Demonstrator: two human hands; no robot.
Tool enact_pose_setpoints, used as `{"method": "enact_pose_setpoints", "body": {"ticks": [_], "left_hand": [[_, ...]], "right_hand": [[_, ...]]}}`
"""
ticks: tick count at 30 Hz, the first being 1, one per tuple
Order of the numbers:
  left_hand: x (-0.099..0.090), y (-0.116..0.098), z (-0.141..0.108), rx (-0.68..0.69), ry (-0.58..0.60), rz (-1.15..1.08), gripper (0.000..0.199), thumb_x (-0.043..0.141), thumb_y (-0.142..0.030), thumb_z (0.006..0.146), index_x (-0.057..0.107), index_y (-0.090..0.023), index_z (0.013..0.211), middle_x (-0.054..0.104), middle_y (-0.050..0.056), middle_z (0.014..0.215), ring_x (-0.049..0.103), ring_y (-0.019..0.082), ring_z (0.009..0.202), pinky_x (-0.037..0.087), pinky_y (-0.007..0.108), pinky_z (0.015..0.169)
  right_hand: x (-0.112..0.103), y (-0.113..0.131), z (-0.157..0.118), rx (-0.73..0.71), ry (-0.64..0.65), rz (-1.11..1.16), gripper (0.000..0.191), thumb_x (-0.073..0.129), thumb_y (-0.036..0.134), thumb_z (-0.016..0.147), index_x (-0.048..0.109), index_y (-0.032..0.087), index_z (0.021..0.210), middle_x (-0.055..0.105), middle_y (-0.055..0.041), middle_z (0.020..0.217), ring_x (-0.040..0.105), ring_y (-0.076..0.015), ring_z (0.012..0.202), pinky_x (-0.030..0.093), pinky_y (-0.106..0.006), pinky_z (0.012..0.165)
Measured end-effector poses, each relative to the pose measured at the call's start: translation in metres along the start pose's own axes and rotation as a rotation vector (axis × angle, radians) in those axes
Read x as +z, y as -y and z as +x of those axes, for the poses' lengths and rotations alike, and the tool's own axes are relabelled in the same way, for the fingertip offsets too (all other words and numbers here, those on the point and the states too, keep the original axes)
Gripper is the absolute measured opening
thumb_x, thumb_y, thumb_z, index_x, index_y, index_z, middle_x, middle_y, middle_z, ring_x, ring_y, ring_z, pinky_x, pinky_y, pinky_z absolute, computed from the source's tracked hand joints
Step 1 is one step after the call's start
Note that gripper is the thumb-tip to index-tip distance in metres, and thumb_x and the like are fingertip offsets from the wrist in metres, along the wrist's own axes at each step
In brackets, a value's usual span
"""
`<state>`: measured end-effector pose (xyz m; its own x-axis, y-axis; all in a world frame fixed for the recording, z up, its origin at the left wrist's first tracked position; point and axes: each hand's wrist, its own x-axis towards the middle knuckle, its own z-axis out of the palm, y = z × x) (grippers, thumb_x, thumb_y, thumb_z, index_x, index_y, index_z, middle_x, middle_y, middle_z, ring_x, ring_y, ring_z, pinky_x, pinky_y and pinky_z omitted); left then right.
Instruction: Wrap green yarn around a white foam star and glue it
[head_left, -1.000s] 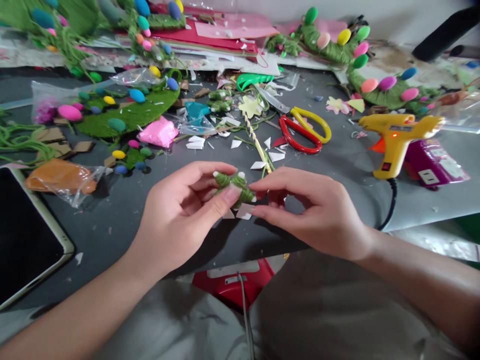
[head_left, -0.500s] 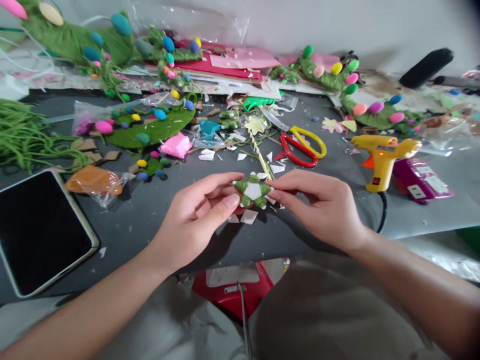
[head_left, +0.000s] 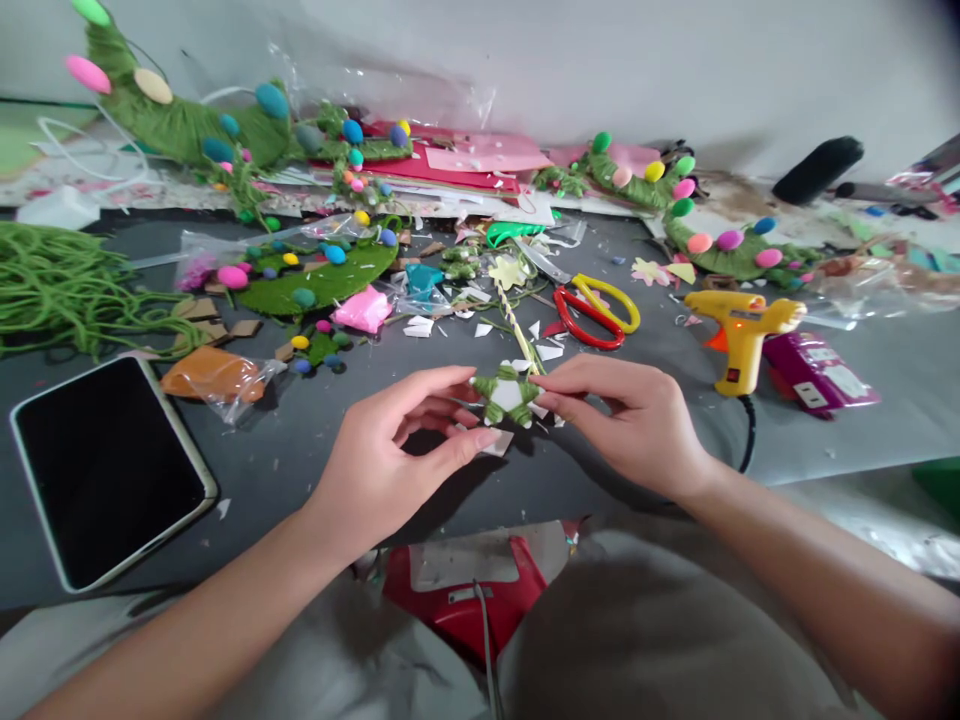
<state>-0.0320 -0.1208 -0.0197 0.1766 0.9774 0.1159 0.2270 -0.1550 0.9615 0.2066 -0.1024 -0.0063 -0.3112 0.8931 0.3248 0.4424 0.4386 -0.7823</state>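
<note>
A small white star [head_left: 507, 394] with green yarn wound round its points is up in front of me, over the dark table. My right hand [head_left: 634, 415] pinches its right side between thumb and fingertips. On the other side my left hand [head_left: 401, 450] curves round the star with thumb and fingers apart; a fingertip is at the upper left point. White scraps [head_left: 496, 441] lie just beneath. Beyond the star are a striped stick [head_left: 514, 318] and scissors [head_left: 596, 310] with red and yellow handles.
A tablet [head_left: 112, 470] lies at the left, near green yarn [head_left: 67, 290] and an orange packet [head_left: 214, 377]. A yellow glue gun [head_left: 742, 335] and a purple box [head_left: 821, 375] stand at the right. Green wrapped shapes with coloured balls line the back.
My left thumb has come away from the star and its fingers are spread wider. The right hand still pinches the star. The whole view has shifted a little.
</note>
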Motion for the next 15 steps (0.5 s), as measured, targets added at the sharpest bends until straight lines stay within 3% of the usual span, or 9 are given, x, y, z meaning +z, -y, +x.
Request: {"method": "enact_pose_setpoints", "body": {"ticks": [4, 11, 15], "left_hand": [[-0.004, 0.004, -0.002, 0.085, -0.011, 0.144, 0.039, 0.083, -0.031, 0.083, 0.073, -0.022, 0.120, 0.079, 0.001, 0.100, 0.075, 0.013, 0.084, 0.063, 0.022, 0.081], [-0.012, 0.007, 0.001, 0.279, -0.025, 0.398, 0.038, 0.079, -0.029, 0.087, 0.072, -0.020, 0.123, 0.078, 0.004, 0.105, 0.075, 0.017, 0.088, 0.059, 0.030, 0.087], [-0.016, 0.004, 0.001, 0.359, -0.029, 0.477, 0.035, 0.077, -0.029, 0.089, 0.071, -0.018, 0.122, 0.078, 0.004, 0.106, 0.074, 0.017, 0.089, 0.057, 0.028, 0.086]], "right_hand": [[0.001, 0.000, 0.000, -0.007, 0.011, -0.008, 0.011, 0.071, 0.020, 0.093, 0.081, 0.020, 0.099, 0.078, -0.0027, 0.092, 0.070, -0.0134, 0.081, 0.056, -0.026, 0.075], [0.000, -0.001, 0.000, 0.056, 0.056, -0.032, 0.018, 0.072, 0.026, 0.094, 0.080, 0.021, 0.108, 0.079, -0.0029, 0.103, 0.071, -0.0146, 0.091, 0.055, -0.026, 0.079], [0.001, -0.001, 0.001, 0.095, 0.067, -0.025, 0.015, 0.071, 0.029, 0.094, 0.080, 0.022, 0.104, 0.078, -0.0015, 0.099, 0.070, -0.0135, 0.085, 0.054, -0.026, 0.074]]}}
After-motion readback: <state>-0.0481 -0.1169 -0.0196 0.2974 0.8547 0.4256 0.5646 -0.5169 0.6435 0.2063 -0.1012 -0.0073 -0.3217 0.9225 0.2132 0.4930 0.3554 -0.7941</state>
